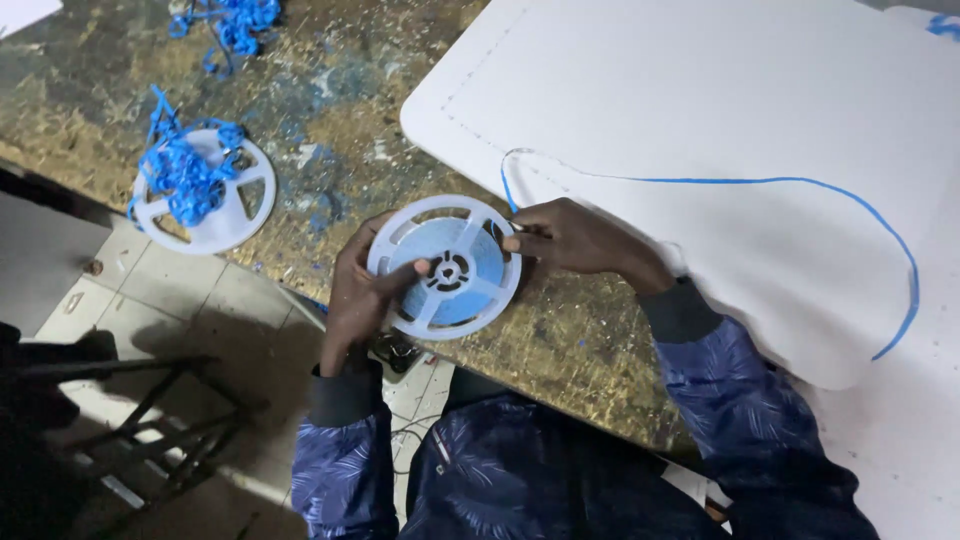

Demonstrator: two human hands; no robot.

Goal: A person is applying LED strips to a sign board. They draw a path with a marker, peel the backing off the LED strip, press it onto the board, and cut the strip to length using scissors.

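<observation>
- The left hand (358, 292) is curled around the left edge of a round white plastic reel wound with pale blue strip (445, 266), its thumb lying across the reel's face toward the hub.
- The reel is held flat-on to the camera, just above the near edge of a worn, paint-spattered wooden workbench (330, 90).
- The right hand (575, 238) pinches at the reel's right rim, fingers closed where a thin blue strip (760, 181) leaves the reel.
- That strip runs up from the fingers, then curves right across a large white board with rounded corners (700, 90) and bends down toward the board's lower right edge.
- Both forearms wear dark blue patterned sleeves (745, 410).
- Farther left on the bench lies a second white plastic reel (235, 205), with a loose tangle of blue strip (185, 170) heaped on it.
- At the bench's far edge sits another tangle of blue strip (235, 20).
</observation>
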